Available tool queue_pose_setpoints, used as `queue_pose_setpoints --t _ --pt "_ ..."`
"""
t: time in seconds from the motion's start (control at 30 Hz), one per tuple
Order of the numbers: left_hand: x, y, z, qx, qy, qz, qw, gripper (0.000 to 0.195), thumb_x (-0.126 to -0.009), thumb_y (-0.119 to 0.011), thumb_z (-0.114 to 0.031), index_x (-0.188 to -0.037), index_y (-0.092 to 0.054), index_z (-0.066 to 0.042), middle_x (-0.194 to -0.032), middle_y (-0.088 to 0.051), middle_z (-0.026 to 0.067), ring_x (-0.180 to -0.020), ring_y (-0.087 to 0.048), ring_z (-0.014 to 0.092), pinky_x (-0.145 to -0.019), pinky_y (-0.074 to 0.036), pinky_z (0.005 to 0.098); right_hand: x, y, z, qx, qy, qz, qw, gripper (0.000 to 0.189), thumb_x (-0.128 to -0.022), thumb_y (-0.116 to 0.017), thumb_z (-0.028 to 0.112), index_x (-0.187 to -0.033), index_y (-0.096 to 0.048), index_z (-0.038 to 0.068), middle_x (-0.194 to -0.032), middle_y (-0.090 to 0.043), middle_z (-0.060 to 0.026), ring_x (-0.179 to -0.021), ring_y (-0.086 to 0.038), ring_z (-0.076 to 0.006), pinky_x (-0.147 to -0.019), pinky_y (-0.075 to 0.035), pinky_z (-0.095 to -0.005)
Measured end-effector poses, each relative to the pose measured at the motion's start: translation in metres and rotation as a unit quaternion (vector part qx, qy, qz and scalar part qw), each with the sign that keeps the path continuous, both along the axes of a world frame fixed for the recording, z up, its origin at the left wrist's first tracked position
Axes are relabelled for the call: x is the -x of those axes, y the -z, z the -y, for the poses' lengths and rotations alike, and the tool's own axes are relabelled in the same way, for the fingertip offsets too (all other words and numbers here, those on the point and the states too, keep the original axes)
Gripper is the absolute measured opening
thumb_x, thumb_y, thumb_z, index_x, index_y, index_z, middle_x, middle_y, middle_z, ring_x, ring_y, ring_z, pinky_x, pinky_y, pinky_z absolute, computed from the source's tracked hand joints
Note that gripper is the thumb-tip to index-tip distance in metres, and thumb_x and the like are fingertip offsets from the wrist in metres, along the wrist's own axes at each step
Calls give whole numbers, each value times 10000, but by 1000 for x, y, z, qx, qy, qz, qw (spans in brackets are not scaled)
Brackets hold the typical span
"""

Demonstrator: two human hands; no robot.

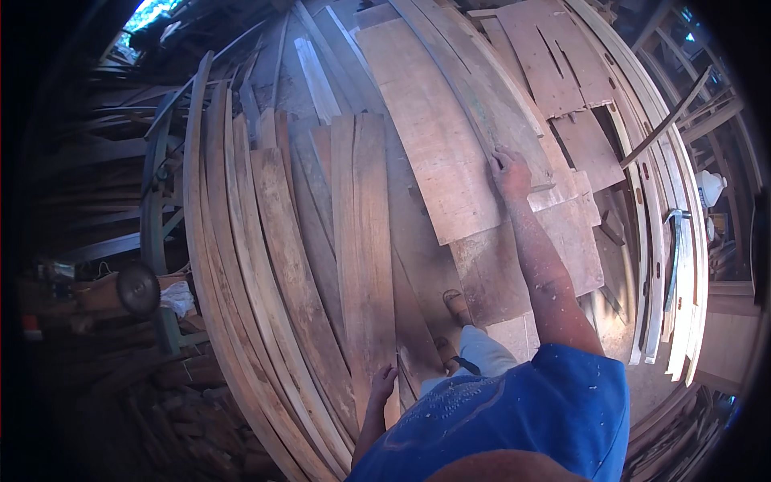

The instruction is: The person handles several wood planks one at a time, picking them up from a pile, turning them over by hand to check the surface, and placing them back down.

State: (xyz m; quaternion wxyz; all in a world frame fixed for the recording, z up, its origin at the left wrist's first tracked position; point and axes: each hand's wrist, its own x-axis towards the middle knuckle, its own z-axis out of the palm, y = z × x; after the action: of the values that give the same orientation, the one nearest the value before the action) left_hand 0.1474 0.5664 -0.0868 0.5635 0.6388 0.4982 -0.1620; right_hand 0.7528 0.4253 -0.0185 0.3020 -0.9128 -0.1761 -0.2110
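My right hand [512, 175] reaches forward, its fingers curled around the left edge of a long wooden plank [476, 90]. This plank lies over a wide plywood sheet [415, 120], near the plank's closer end. Low in the view, my left hand [383, 382] is bent at the right edge of a broad sawn board [364, 229] with a long crack along its grain. Whether those fingers grip the board or only touch it is not clear. Other long boards [289, 241] lie side by side to the left of it.
A hammer [676, 253] hangs on slotted timber rails [650, 169] at right, near a white plastic jug [711, 187]. A circular saw blade [138, 288] stands at left beside a green frame [158, 211]. A narrow wooden strip [668, 117] juts out at upper right. Offcuts [187, 416] heap at lower left.
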Motion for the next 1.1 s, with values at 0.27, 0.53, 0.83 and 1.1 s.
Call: queue_pose_setpoints --t 0.27,0.53,0.83,1.1 --pt "85 -6 12 -2 19 -110 994 556 -882 -633 -307 -1285 -520 59 -1291 -558 219 -1200 -542 292 -1024 -405 356 -14 15 -11 89 11 -33 995 186 -839 -605 149 -995 -692 96 -1149 -650 -40 -1071 -596 -264 -896 -500 -372" --pt "94 -2 20 37 -22 -177 983 549 -883 -628 -311 -1275 -530 61 -1298 -552 224 -1224 -524 302 -1032 -397 367 -16 19 -11 35 -63 13 997 210 -819 -591 72 -1007 -682 87 -1142 -645 -45 -1151 -565 -260 -935 -487 -368" --pt "2 -8 0 0 -11 -15 1000 556 -907 -619 -263 -1330 -467 65 -1276 -570 204 -1195 -544 257 -1017 -406 341 -32 28 -19 21 -56 -6 998 224 -812 -601 72 -1007 -695 131 -1185 -637 -29 -1166 -561 -247 -952 -483 -368" --pt "13 -28 -7 -15 -28 -55 998 549 -904 -619 -269 -1313 -482 70 -1294 -556 213 -1206 -537 265 -1020 -404 341 -41 23 -31 39 -96 26 994 197 -802 -607 95 -978 -692 119 -1134 -651 -27 -1135 -568 -252 -937 -480 -365"
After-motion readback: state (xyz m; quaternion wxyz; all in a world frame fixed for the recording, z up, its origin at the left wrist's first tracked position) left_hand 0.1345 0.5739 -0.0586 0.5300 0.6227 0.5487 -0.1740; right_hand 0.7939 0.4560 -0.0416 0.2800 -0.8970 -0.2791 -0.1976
